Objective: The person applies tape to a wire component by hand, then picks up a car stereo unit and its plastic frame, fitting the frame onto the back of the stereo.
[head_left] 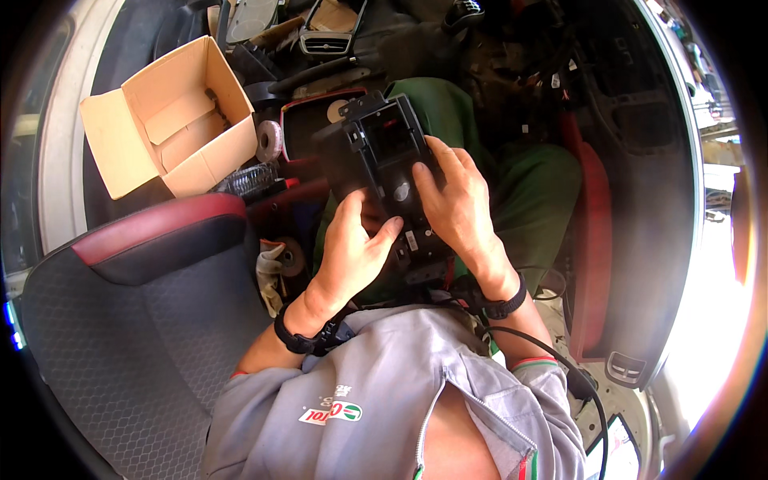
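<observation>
Both hands hold a long black plastic car trim part [388,172] above my lap, with a rectangular opening near its far end and brackets along its edges. My left hand [352,252] grips the near left side, its thumb and forefinger on the edge and the other fingers hidden beneath. My right hand [462,196] is closed over the right side, the thumb lying on the part's face and a finger along its right edge. Each wrist wears a black band. Under the part are my legs in green trousers [532,180].
An opened cardboard box [184,120] sits at the far left, beside a roll of tape [270,140]. A black seat with red trim [136,296] fills the left. A door panel [640,184] stands to the right. An air vent frame [328,40] and loose parts lie ahead.
</observation>
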The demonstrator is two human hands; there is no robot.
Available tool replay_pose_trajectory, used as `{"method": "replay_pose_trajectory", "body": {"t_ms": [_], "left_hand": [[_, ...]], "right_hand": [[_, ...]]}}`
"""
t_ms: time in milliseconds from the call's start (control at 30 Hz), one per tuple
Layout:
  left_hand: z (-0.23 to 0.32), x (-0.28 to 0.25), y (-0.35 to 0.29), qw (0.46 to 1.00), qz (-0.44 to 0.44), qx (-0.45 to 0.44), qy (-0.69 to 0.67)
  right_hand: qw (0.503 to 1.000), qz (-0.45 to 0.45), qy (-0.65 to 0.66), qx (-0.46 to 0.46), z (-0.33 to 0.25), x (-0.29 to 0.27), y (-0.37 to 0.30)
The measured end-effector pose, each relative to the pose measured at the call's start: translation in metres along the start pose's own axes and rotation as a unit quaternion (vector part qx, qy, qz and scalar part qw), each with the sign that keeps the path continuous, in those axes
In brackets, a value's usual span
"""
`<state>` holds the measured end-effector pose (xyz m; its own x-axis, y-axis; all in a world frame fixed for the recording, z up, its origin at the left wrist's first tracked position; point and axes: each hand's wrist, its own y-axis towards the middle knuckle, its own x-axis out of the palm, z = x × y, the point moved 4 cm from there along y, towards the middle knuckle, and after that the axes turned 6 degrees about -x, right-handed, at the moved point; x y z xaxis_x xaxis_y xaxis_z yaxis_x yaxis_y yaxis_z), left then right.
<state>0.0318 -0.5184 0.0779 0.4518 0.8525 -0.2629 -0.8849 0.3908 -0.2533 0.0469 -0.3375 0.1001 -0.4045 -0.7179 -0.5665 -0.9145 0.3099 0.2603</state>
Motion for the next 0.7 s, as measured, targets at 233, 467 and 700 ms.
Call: {"method": "replay_pose_trajectory", "body": {"t_ms": [233,467,700], "left_hand": [[0.007,-0.001,0.006,1.000,-0.001,-0.025,-0.002],[-0.006,0.002,0.004,0.998,-0.024,-0.051,0.001],[-0.008,0.003,0.001,0.996,-0.049,-0.062,0.029]], "right_hand": [[0.999,0.011,-0.020,0.035,0.005,-0.001,-0.001],[1.000,0.009,0.004,0.011,0.013,-0.005,0.000],[0.999,-0.028,0.035,-0.001,0.022,-0.014,-0.008]]}}
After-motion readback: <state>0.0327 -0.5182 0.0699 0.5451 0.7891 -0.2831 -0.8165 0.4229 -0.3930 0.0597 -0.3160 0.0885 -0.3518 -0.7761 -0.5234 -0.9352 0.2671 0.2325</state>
